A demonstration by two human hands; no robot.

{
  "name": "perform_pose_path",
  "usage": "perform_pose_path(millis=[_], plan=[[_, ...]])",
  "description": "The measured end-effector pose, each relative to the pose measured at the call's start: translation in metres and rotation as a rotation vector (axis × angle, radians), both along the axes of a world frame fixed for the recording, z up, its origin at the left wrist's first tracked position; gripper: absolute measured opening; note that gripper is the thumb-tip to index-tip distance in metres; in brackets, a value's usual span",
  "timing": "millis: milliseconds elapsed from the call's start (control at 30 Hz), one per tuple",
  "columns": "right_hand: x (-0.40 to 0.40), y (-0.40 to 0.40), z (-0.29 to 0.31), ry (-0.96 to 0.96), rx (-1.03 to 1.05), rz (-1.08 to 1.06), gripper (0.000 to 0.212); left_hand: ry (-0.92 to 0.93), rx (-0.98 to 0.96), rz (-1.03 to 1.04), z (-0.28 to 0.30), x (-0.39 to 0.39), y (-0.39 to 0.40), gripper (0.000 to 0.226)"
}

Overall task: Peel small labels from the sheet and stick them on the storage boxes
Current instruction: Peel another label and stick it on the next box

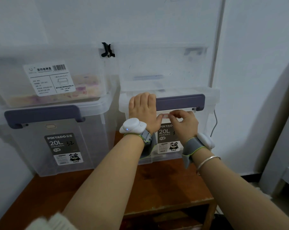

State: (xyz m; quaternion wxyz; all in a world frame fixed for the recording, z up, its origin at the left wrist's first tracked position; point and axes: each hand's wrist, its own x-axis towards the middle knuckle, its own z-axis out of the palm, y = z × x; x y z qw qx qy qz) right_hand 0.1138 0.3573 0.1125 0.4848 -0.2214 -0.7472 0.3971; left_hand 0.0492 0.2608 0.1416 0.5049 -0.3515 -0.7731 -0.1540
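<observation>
Now we are in the middle of one sticking step. Our left hand [143,107] lies flat with its fingers together over the left end of the purple handle [180,101] of the right clear plastic storage box [205,130], and it seems to steady this box. Our right hand [184,121] has its fingertips [172,113] pinched together on a small white label with a red edge [166,116], which sits just under the handle, on or very near the front wall of the box. We cannot tell whether the label is already pressed down fully.

We judge the task as partly done. The left clear plastic storage box [60,143] carries a small pale label [50,126] just under its own purple handle, so this box looks finished. The right box is receiving its label at this moment. The label sheet is not in view, so we cannot say how many labels remain.

By count, we see four clear boxes: two large ones with purple handles standing side by side on the brown wooden table [157,185], and two shallower ones stacked on top of them. The upper left box [11,83] holds some coloured things; the upper right box [163,70] looks almost empty. We see no small label on either upper box, so these may be left to do.
</observation>
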Motion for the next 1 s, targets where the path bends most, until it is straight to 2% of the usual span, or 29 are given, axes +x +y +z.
perform_pose_path(millis=[667,1000], plan=[[-0.0016,-0.0017,-0.0002,0.009,0.005,-0.005,0.011,0.031,0.023,0.034,-0.0025,-0.0015,0.0046,0.054],[-0.0096,-0.0032,-0.0029,0.002,-0.003,-0.033,0.012,-0.016,0.023,0.018,-0.0028,0.0021,0.0039,0.054]])
